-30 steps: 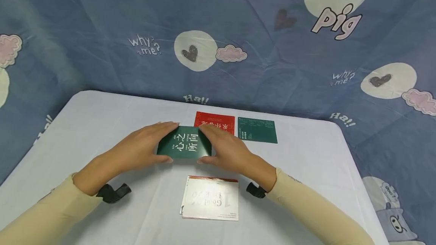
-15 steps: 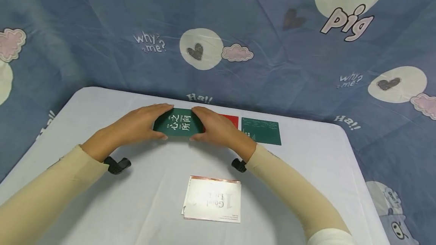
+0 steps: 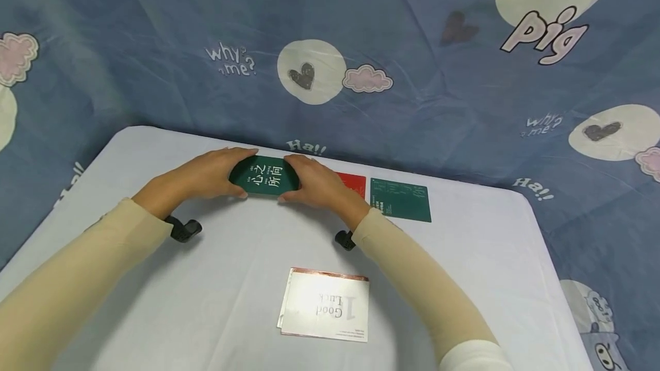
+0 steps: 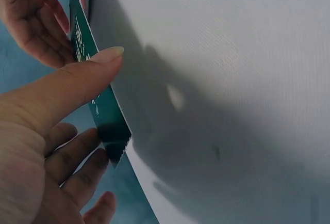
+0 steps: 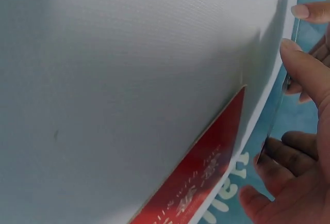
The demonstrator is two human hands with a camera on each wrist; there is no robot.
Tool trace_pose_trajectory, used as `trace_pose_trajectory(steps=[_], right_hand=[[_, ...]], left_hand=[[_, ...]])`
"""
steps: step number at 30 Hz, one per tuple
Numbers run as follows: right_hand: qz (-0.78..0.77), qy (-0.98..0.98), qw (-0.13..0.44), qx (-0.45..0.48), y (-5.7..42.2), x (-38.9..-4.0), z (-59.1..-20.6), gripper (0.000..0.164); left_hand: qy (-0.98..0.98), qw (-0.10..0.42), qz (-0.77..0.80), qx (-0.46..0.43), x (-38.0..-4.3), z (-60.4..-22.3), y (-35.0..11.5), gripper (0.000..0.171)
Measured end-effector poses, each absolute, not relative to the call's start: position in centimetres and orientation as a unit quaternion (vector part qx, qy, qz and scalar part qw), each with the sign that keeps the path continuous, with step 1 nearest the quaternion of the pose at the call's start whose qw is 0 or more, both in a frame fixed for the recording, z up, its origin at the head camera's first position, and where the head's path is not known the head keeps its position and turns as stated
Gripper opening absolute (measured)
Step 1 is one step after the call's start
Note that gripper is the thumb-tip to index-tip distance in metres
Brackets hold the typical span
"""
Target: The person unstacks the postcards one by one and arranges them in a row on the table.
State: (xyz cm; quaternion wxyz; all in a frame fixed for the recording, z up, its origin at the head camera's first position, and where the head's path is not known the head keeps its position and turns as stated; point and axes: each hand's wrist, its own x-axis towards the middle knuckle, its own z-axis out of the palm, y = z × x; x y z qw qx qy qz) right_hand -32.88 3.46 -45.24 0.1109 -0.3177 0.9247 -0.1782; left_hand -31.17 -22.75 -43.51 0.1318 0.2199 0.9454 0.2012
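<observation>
Between both hands, a dark green card [image 3: 264, 176] with white Chinese characters is held near the table's far edge. My left hand [image 3: 213, 173] pinches its left end, thumb on the near edge and fingers at the far edge. The right hand [image 3: 315, 183] grips the opposite end in the same way. In the left wrist view the green card [image 4: 108, 115] stands out from the white cloth, its corner showing below the thumb. A red card [image 5: 198, 172] lies on the cloth beside the right hand, partly covered by that hand in the head view.
Another green card [image 3: 401, 199] lies to the right of the red one. Closer to the body is a small stack of whitish cards [image 3: 325, 305] marked "Good Luck". A blue printed curtain [image 3: 438, 102] hangs behind the white-covered table [image 3: 464, 268].
Both hands have carried the green card away from the body and slightly left, toward the table's far edge. The head view has shifted a little. The other cards lie as before.
</observation>
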Motion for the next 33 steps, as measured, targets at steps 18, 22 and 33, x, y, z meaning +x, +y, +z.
trace_pose_trajectory(steps=[18, 22, 33], right_hand=[[-0.151, 0.925, 0.113, -0.329, 2.9, -33.1, -46.8, 0.089], [-0.149, 0.925, 0.113, -0.329, 2.8, -33.0, -46.9, 0.088], [-0.144, 0.929, 0.103, -0.326, 3.9, -32.4, -46.0, 0.094]], left_hand=[[0.942, 0.168, 0.200, 0.210, -32.2, -44.3, -22.8, 0.104], [0.942, 0.179, 0.205, 0.198, -32.2, -44.2, -22.9, 0.107], [0.947, 0.154, 0.200, 0.200, -31.6, -44.5, -22.9, 0.104]])
